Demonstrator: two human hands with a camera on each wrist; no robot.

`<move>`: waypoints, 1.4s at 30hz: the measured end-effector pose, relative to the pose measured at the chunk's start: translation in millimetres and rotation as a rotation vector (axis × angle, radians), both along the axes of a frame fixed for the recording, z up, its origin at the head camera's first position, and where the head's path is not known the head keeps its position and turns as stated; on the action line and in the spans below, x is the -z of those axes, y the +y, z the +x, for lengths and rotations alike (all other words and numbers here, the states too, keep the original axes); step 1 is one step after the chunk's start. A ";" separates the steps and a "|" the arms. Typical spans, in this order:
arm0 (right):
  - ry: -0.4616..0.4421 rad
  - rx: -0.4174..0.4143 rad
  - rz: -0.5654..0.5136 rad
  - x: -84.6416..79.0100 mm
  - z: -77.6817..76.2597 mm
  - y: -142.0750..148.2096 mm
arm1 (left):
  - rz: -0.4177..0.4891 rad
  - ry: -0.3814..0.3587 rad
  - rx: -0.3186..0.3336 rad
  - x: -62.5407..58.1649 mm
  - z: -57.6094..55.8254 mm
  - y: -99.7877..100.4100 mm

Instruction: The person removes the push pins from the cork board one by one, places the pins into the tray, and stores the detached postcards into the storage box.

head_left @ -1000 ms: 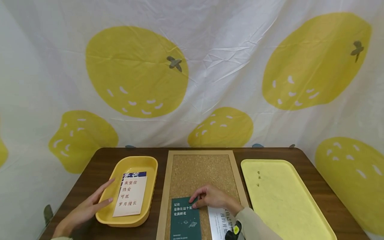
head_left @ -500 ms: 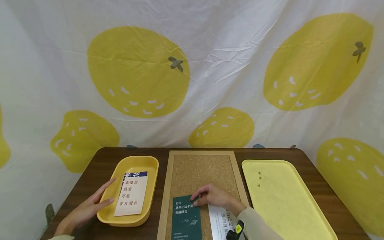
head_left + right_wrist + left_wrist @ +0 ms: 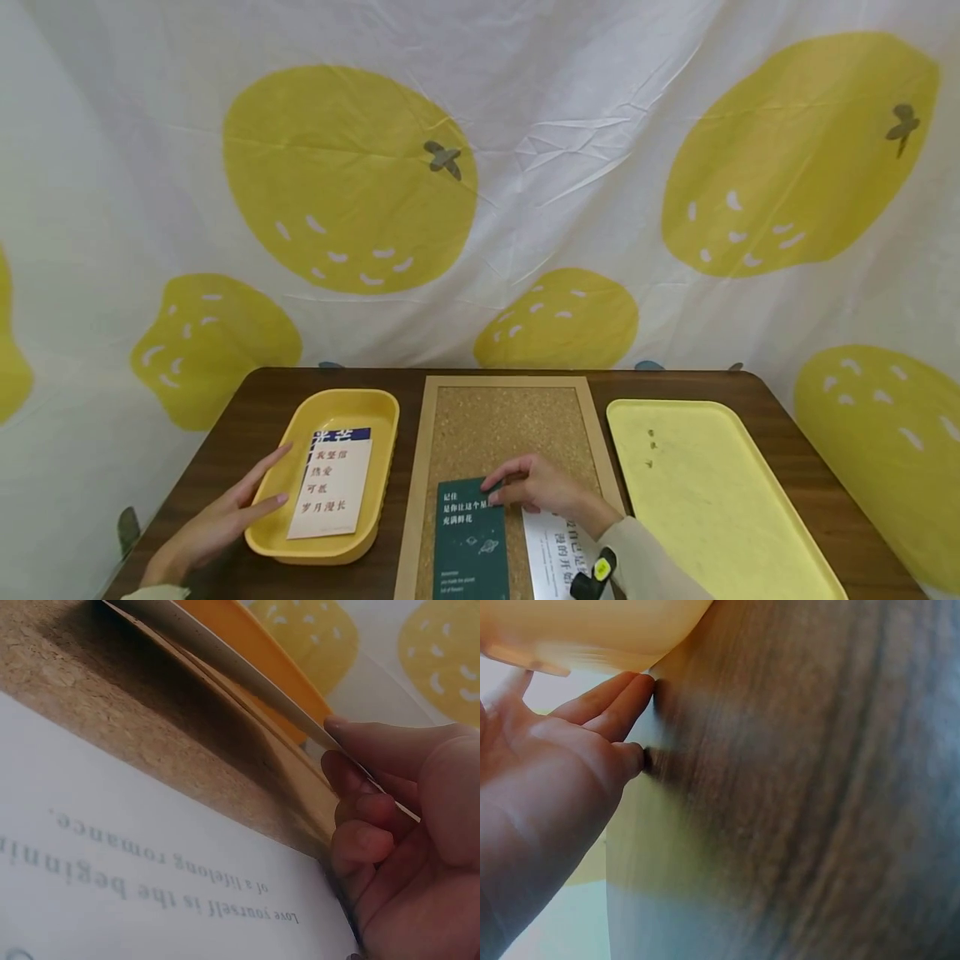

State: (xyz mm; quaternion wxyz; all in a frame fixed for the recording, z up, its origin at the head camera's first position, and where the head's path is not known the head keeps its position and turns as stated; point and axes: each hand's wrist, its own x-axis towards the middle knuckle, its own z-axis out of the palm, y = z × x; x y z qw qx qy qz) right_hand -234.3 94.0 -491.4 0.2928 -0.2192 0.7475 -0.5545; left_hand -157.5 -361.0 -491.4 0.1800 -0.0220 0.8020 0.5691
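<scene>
My right hand (image 3: pixel 551 492) pinches the upper right corner of a dark green card (image 3: pixel 471 537) with white Chinese writing. In the right wrist view the card (image 3: pixel 247 671) is seen edge-on, tilted up off the cork board (image 3: pixel 510 425), with a shadow under it. Below that hand a white printed card (image 3: pixel 551 550) lies on the board, partly hidden by hand and wrist. My left hand (image 3: pixel 217 521) rests at the left rim of a yellow-orange basin (image 3: pixel 341 407), thumb and index finger extended over it. Its other fingers (image 3: pixel 626 705) reach low beside the basin, near the tabletop.
Inside the basin a white card (image 3: pixel 330 487) with red writing overlaps a blue-and-white card (image 3: pixel 352 434). A pale yellow tray (image 3: pixel 712 492) with small dark marks lies right of the board. Behind the brown table (image 3: pixel 405 383) hangs a lemon-print cloth (image 3: pixel 555 200).
My right hand and the green card have shifted slightly up the board, the card's top edge now higher. The left hand stays at the basin. The whole view drifts slightly.
</scene>
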 end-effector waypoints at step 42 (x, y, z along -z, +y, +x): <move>0.067 0.125 -0.056 -24.7 -24.4 -14.5 | -0.006 0.044 -0.007 5.0 1.7 -1.1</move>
